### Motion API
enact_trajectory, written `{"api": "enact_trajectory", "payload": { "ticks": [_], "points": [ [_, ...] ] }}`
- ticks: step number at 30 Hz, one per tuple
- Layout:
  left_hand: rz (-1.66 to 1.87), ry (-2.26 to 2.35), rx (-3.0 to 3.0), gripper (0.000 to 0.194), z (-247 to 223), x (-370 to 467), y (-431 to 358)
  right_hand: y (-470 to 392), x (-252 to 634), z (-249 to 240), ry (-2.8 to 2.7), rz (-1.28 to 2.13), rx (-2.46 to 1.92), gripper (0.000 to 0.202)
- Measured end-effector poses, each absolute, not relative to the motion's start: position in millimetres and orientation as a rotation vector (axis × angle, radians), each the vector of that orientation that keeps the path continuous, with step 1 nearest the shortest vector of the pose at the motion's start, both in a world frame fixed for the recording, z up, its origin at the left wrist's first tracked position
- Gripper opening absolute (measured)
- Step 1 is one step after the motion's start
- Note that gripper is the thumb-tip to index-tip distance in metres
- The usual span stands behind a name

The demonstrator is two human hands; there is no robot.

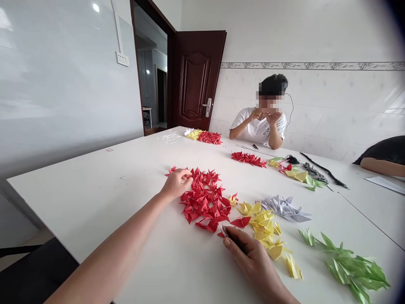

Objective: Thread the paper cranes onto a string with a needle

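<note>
My left hand point(177, 184) is over the left edge of a pile of red folded paper cranes point(205, 198). Its fingers are curled toward the thumb, and anything between the tips is too small to make out. Closed around small dark-handled thread snips point(237, 242) is my right hand point(253, 261), low over the table just in front of the red pile. The pointed metal tips of the snips face the red cranes. Right of these lie yellow paper cranes point(264, 226), with white cranes point(284, 207) behind them and green cranes point(351, 266) farther right.
Across the white table point(104, 190) sits a person point(259, 122) with both hands raised near the face. Before them lie more red cranes point(248, 159), mixed cranes and black cords point(324, 171). White strings point(170, 137) are at the far left. Another person's arm point(384, 166) rests at right.
</note>
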State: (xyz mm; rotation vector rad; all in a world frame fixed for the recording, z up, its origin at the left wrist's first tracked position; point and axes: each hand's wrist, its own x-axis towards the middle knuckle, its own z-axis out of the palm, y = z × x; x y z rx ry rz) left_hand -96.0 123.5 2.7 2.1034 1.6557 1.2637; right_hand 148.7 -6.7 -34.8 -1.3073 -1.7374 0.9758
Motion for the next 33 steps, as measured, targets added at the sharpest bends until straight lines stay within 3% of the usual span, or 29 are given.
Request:
{"api": "enact_trajectory", "payload": {
  "ticks": [8, 23, 33],
  "points": [
    [1.341, 2.081, 1.66, 0.036, -15, -144, 152, -8, 146, -27, -1.805, 0.945, -1.342, 0.041],
    [1.393, 1.965, 1.685, 0.023, -19, -138, 160, -6, 145, -30, -1.778, 0.945, -1.281, 0.04],
    [1.233, 2.002, 1.807, 0.042, -29, -136, 168, -7, 145, -28, -1.811, 0.942, -1.304, 0.039]
  ]
}}
